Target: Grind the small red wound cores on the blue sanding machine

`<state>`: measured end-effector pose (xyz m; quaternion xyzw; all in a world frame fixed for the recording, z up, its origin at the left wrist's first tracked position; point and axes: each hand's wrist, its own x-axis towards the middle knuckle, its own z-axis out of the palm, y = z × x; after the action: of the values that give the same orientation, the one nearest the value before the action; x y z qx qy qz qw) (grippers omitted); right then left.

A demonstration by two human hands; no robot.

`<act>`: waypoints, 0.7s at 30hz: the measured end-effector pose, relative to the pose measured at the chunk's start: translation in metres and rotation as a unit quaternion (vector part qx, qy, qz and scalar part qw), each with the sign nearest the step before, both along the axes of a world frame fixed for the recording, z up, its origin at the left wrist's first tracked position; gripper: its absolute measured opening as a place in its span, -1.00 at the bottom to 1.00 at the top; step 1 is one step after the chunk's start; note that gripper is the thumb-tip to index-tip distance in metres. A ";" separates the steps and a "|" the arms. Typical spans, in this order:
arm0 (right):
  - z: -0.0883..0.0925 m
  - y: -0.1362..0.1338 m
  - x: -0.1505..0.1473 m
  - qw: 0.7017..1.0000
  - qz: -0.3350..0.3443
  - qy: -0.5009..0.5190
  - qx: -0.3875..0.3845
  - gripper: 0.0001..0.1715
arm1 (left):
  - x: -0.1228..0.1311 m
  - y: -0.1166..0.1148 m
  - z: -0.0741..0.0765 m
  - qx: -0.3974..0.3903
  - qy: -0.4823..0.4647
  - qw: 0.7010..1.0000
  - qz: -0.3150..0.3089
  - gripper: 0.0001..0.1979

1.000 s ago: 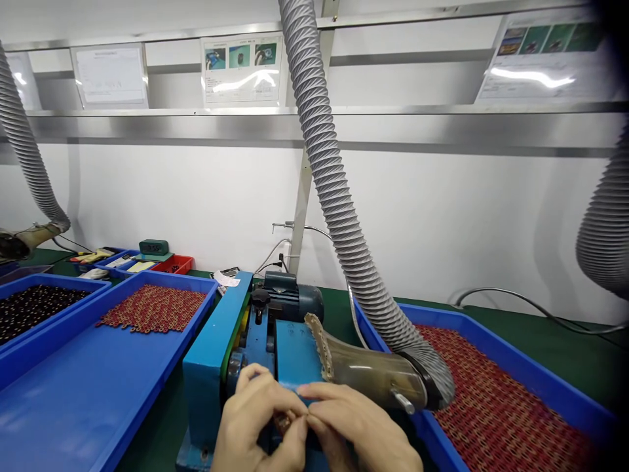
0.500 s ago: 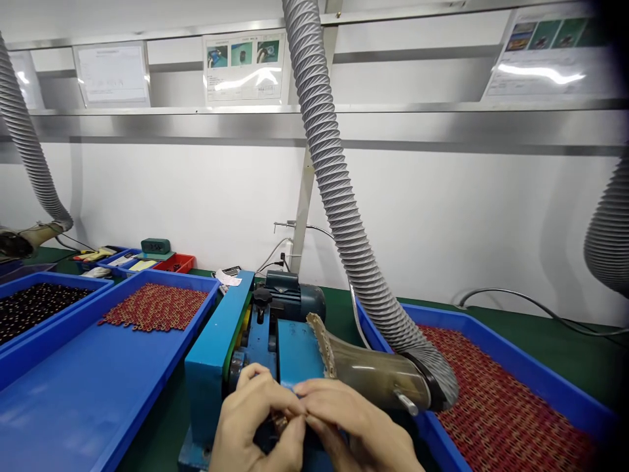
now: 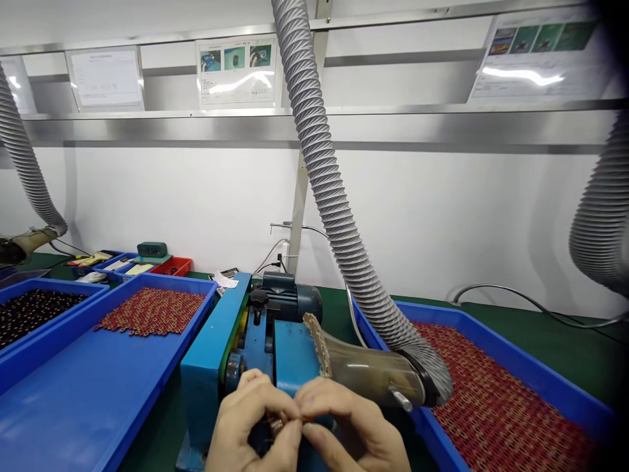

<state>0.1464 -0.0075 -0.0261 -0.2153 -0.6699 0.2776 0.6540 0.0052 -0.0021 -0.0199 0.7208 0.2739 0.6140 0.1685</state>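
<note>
My left hand pinches a small brownish ring-shaped part between thumb and fingers, just in front of a blue belt grinding machine. My right hand sits beside it, fingertips pressed against my left fingers. Whether those fingertips also grip the part, I cannot tell. Most of the part is hidden by my fingers. To the right of my hands is a clear, dust-coated plastic hood, open at its worn, frayed edge.
A grey ribbed extraction hose joins the hood. Behind the machine stands a blue electric motor. A blue tray holds red rings, and another blue tray at right is full of them. A tray of dark parts lies far left.
My hands have drawn slightly closer together and lower, with the small part shifted a little left. The view has moved slightly.
</note>
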 end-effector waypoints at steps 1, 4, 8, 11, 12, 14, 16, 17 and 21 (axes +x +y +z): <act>0.000 0.000 -0.002 1.000 0.012 0.005 0.021 -0.86 | 0.000 0.000 0.000 -0.018 -0.011 1.000 -0.021 -0.82; -0.002 -0.001 -0.008 0.999 0.015 0.039 0.009 -0.92 | 0.000 -0.002 -0.001 -0.058 -0.026 0.996 -0.057 -0.82; -0.003 -0.004 -0.007 0.977 -0.001 0.177 -0.121 -0.71 | -0.005 -0.004 0.002 -0.089 -0.017 0.994 -0.064 -0.78; -0.001 -0.004 -0.003 0.967 -0.036 0.213 -0.134 -0.72 | -0.009 -0.004 0.006 -0.157 -0.052 0.982 -0.088 -0.84; 0.001 -0.004 -0.004 0.967 -0.044 0.207 -0.141 -0.72 | -0.009 -0.003 0.007 -0.185 -0.077 0.975 -0.101 -0.87; 0.006 -0.004 -0.010 0.961 -0.001 0.215 -0.174 -0.76 | -0.007 -0.001 0.008 -0.233 -0.141 0.954 -0.127 -0.84; 0.010 -0.004 -0.021 0.940 0.092 0.253 -0.210 -0.78 | -0.002 0.001 0.008 -0.270 -0.213 0.927 -0.153 -0.76; 0.011 -0.004 -0.028 0.926 0.136 0.273 -0.223 -0.76 | 0.002 0.002 0.008 -0.289 -0.247 0.910 -0.165 -0.74; 0.009 0.000 -0.044 0.891 0.183 0.316 -0.270 -0.74 | 0.009 0.002 0.010 -0.338 -0.332 0.859 -0.196 -0.73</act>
<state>0.1020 -0.0078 -0.0172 -0.1581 -0.3546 0.6163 0.6852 0.0142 0.0003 -0.0101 0.4120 0.2453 0.6408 0.5996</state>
